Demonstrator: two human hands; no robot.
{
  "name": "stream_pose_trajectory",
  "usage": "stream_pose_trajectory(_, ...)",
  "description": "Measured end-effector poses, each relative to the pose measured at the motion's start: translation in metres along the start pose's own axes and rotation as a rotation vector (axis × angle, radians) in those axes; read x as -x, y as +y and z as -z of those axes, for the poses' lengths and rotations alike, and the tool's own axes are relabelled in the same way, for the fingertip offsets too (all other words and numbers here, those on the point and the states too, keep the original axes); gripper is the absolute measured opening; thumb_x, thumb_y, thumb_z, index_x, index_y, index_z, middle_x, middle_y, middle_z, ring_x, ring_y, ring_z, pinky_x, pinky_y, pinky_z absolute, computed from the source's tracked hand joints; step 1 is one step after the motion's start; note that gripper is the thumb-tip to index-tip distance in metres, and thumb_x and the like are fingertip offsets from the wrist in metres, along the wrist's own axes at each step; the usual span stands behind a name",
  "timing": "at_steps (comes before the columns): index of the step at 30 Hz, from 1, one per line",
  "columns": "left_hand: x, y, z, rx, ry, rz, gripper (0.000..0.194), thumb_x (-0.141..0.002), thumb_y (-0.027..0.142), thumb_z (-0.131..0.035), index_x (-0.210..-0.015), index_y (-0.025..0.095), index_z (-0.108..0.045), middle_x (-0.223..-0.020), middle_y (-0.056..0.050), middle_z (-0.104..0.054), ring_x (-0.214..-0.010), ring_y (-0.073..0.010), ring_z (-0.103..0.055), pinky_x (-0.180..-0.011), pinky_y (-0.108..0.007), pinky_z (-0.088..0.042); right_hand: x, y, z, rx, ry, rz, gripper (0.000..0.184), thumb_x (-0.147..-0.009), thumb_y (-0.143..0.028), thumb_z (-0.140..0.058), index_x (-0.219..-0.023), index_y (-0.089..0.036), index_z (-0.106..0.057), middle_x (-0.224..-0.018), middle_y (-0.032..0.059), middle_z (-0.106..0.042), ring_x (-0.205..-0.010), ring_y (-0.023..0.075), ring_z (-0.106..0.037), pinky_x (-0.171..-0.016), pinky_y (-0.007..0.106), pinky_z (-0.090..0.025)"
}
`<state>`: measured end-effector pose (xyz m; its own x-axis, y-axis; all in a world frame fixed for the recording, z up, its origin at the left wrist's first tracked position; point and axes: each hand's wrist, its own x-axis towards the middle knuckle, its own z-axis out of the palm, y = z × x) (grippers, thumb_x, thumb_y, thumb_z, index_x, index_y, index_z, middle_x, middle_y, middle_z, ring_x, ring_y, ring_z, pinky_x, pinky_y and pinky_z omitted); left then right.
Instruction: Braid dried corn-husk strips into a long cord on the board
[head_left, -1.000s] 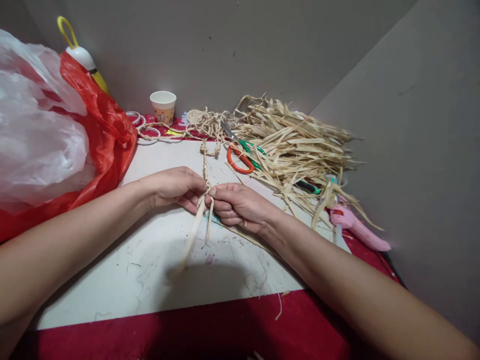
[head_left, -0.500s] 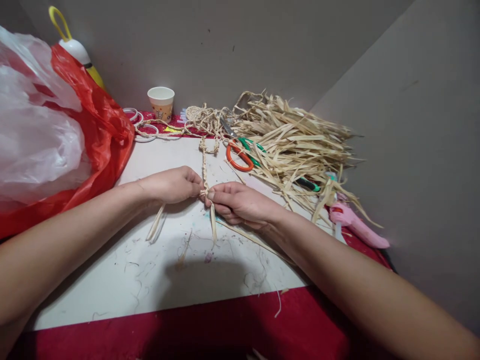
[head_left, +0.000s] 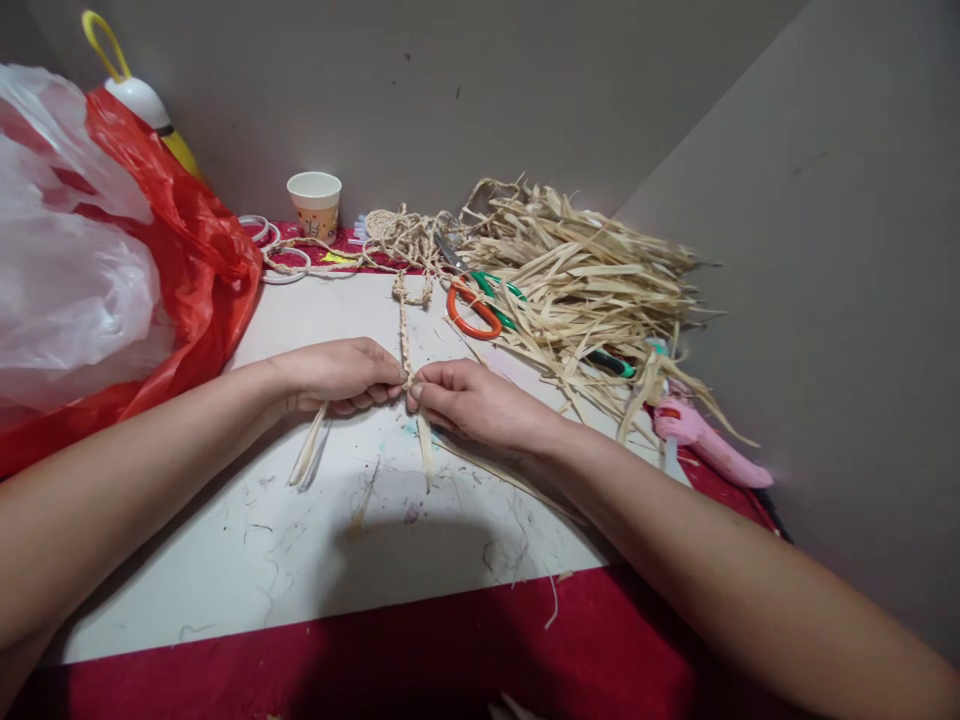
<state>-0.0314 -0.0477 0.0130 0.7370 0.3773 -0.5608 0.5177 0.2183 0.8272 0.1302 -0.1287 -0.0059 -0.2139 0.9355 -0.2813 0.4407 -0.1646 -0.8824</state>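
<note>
Between my hands runs a thin braid of pale straw (head_left: 404,335), its far part leading up to a coiled tangle of finished braid (head_left: 405,235). My left hand (head_left: 349,375) pinches the near end of the braid from the left, and a loose straw strip (head_left: 306,455) hangs below its fingers. My right hand (head_left: 480,402) is closed on the same end from the right, fingertips almost touching the left ones. Another strip (head_left: 425,450) hangs down under the right fingers. The exact crossing of strips is hidden by my fingertips.
A heap of dry straw strips (head_left: 585,270) lies at the back right, with orange-and-green scissors (head_left: 474,308) at its edge. Nearby is a pink glue gun (head_left: 701,445). A paper cup (head_left: 315,208), white rings (head_left: 287,265) and a red-and-white plastic bag (head_left: 202,260) stand left.
My left fingers have curled in more beneath the braid's end, and both hands stay pinched there. The whole view has shifted slightly, with things appearing a little further left.
</note>
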Motion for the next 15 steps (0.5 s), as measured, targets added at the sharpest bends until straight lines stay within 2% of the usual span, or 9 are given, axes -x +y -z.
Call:
stream_pose_trajectory(6, -0.003, -0.003, -0.003, -0.006, 0.004, -0.003, 0.028, -0.082, 0.023, -0.048, -0.055, 0.017, -0.046, -0.044, 0.008, -0.028, -0.033, -0.0033, -0.02, -0.033, -0.02, -0.013, 0.001, -0.002, -0.004, 0.271, 0.125, 0.082, 0.018, -0.082, -0.016, -0.043, -0.064, -0.016, -0.049, -0.056, -0.0033, -0.045, -0.053, 0.0086, -0.037, -0.054, 0.022, -0.029)
stream_pose_trajectory(11, -0.006, -0.003, -0.011, -0.088, 0.143, -0.045, 0.024, -0.078, 0.019, -0.047, -0.054, 0.017, -0.047, -0.041, 0.007, -0.03, -0.032, -0.0038, -0.021, -0.034, -0.021, -0.014, 0.001, -0.005, -0.008, 0.403, 0.122, 0.133, 0.019, -0.083, -0.016, -0.043, -0.069, -0.014, -0.056, -0.06, -0.0008, -0.051, -0.057, 0.0101, -0.041, -0.058, 0.023, -0.03)
stream_pose_trajectory(15, -0.007, -0.006, -0.014, -0.143, 0.24, -0.102, 0.022, -0.073, 0.017, -0.046, -0.051, 0.016, -0.046, -0.042, 0.007, -0.033, -0.034, -0.0026, -0.02, -0.036, -0.021, -0.013, 0.006, -0.01, -0.002, 0.504, 0.125, 0.114, 0.024, -0.085, -0.017, -0.041, -0.065, -0.015, -0.053, -0.058, -0.0004, -0.049, -0.057, 0.0101, -0.04, -0.057, 0.024, -0.029)
